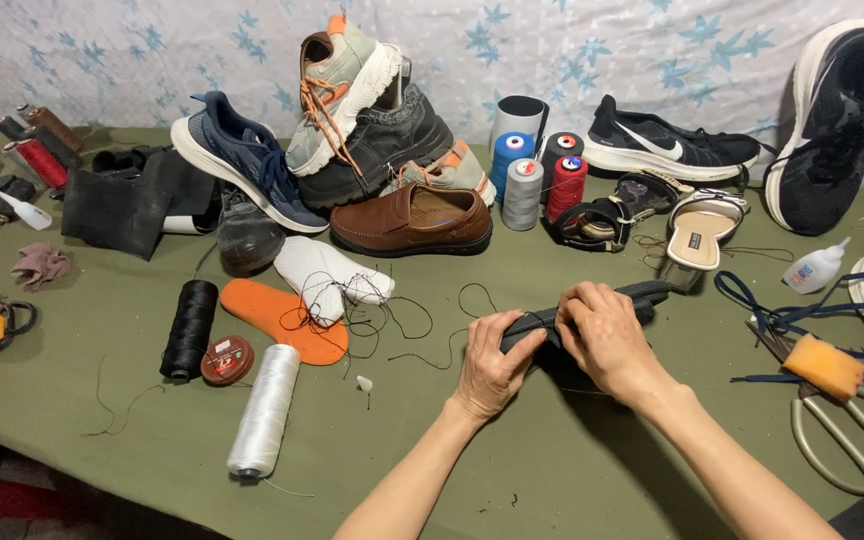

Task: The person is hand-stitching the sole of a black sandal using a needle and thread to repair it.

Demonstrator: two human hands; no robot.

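Both hands grip a black insole on the green surface (pixel 572 470), left hand (pixel 492 365) closed on its near end, right hand (pixel 607 335) pressing its middle; no stitching shows yet, loose black thread (pixel 422 340) lying beside.

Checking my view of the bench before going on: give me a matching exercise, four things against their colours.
1 insole
2 loafer
3 spool lying by the insole
4 shoe part under both hands

a black
b white
c orange
d brown

Pairs: 1-c, 2-d, 3-b, 4-a. The left hand and right hand both grip the black part.
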